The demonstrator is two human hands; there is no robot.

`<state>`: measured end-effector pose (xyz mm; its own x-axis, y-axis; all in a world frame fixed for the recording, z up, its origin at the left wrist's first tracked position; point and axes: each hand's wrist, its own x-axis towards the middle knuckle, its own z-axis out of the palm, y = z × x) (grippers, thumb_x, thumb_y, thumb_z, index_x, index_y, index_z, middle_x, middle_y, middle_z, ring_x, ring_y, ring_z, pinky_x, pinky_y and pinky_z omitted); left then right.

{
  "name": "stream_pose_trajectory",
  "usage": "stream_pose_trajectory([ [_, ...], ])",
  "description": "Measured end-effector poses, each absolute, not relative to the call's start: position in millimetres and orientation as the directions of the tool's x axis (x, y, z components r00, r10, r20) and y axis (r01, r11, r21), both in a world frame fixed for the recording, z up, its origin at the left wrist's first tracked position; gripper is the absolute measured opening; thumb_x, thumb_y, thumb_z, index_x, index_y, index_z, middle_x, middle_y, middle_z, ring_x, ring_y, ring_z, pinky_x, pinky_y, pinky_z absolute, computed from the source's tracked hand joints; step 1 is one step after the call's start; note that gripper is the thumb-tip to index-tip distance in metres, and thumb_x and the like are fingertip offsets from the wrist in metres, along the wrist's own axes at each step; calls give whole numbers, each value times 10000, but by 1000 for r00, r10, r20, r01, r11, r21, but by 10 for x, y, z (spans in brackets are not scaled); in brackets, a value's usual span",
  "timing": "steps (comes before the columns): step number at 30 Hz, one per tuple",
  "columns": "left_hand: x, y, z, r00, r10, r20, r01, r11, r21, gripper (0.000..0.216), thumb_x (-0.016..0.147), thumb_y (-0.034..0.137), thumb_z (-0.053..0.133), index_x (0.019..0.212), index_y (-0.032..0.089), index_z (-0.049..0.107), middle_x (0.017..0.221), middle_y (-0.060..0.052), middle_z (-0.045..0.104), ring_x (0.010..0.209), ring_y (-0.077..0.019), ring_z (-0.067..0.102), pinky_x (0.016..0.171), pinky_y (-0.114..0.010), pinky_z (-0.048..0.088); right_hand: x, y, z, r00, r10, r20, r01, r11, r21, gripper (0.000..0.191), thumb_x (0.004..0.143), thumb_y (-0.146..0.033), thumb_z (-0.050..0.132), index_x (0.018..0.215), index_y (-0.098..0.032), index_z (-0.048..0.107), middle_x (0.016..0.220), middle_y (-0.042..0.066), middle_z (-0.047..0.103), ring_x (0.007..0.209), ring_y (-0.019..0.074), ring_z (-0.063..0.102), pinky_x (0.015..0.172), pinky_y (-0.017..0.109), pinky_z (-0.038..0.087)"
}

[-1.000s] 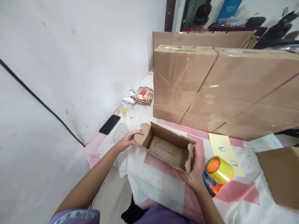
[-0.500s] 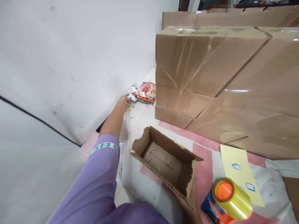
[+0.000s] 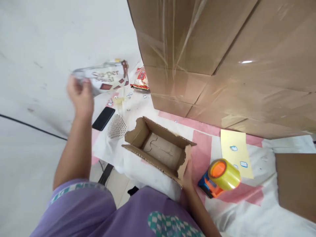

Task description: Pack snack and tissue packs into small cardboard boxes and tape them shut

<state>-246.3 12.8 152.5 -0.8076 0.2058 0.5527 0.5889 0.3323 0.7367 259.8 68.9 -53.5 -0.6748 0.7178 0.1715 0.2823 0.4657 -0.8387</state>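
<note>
Two hands: both engaged
Left hand (image 3: 80, 93): closed on white printed snack packet (image 3: 106, 77), lifted
Right hand (image 3: 189, 176): steadying open brown cardboard box (image 3: 158, 149), grip unclear
Box: empty, unsealed
Orange tape dispenser (image 3: 218, 177): untouched

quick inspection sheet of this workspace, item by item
surface: table under a white and pink cloth
job's things: open small box, nothing in it; silver packet lifted off the table
clutter: tape dispenser, yellow sheet with stickers, phone, white mesh piece, red snack bag, small bits scattered near it
grippers: left hand holds the packet in the air; right hand on the box's near right corner, mostly hidden
cables: black line along the wall, cannot tell if it is a cable
surroundings: taped big cartons stacked behind, white wall left, brown cardboard at right
</note>
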Motion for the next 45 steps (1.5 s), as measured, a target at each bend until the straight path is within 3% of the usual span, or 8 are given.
stream_pose_trajectory([
  [3, -1867, -520, 1803, -533, 167, 830, 828, -102, 552, 696, 755, 756, 759, 1064, 155, 595, 1055, -22, 719, 1058, -177, 692, 1052, -405, 560, 2557, 709, -388, -604, 766, 221, 259, 451, -854, 1216, 753, -696, 761, 1673, -296, 75, 1636, 185, 333, 1506, 470, 372, 1195, 731, 376],
  [7, -857, -789, 2091, -451, 308, 838, 859, -105, 500, 379, 824, 523, 805, 888, 162, 707, 835, -3, 729, 823, -161, 723, 909, -392, 623, 2485, 724, -306, -612, 743, 270, 250, 506, -825, 1301, 684, -674, 827, 1662, -242, 85, 1609, 216, 351, 1491, 464, 380, 1212, 691, 357],
  [15, -259, -259, 1854, 30, 998, 54, 829, -55, 557, 160, 930, 307, 637, 890, 253, 782, 977, -42, 804, 950, -246, 732, 826, -366, 585, 2475, 655, -449, -592, 738, 324, 201, 524, -828, 1289, 667, -640, 849, 1641, -210, 121, 1617, 220, 357, 1505, 466, 365, 1239, 671, 316],
  [19, -376, -26, 1538, -49, 928, -370, 957, 149, 247, 188, 826, 276, 637, 879, 309, 815, 809, -44, 773, 684, -258, 685, 711, -355, 525, 2499, 652, -380, -591, 737, 329, 192, 524, -830, 1270, 693, -587, 843, 1650, -190, 110, 1645, 212, 337, 1518, 452, 361, 1260, 608, 319],
  [27, -146, 147, 1600, 146, 913, -380, 838, 90, 538, 486, 863, 503, 666, 1312, 328, 727, 1242, -27, 778, 1024, -283, 746, 833, -307, 548, 2484, 683, -344, -606, 742, 285, 235, 510, -828, 1368, 635, -521, 898, 1666, -233, 47, 1667, 210, 319, 1536, 442, 349, 1248, 636, 330],
  [32, 6, 287, 1558, 58, 941, -334, 948, 53, 314, 211, 867, 455, 693, 961, 306, 808, 786, -73, 755, 796, -311, 725, 826, -384, 515, 2486, 689, -327, -602, 740, 301, 217, 515, -829, 1354, 645, -554, 893, 1663, -224, 64, 1657, 223, 321, 1532, 442, 348, 1244, 641, 325],
  [37, -77, 214, 1511, 78, 945, -319, 997, -66, 48, 361, 901, 247, 580, 1174, 357, 788, 888, -99, 787, 845, -311, 727, 800, -380, 502, 2478, 696, -316, -617, 741, 264, 229, 491, -841, 1358, 641, -543, 890, 1660, -233, 49, 1659, 225, 322, 1534, 449, 347, 1240, 653, 316],
  [45, -105, 31, 1610, 80, 922, -380, 966, 22, 257, 364, 879, 566, 689, 1180, 394, 801, 984, -46, 818, 882, -304, 750, 785, -351, 552, 2475, 677, -369, -614, 732, 296, 210, 513, -832, 1414, 627, -533, 907, 1679, -239, 9, 1671, 218, 301, 1542, 452, 335, 1247, 656, 317],
])
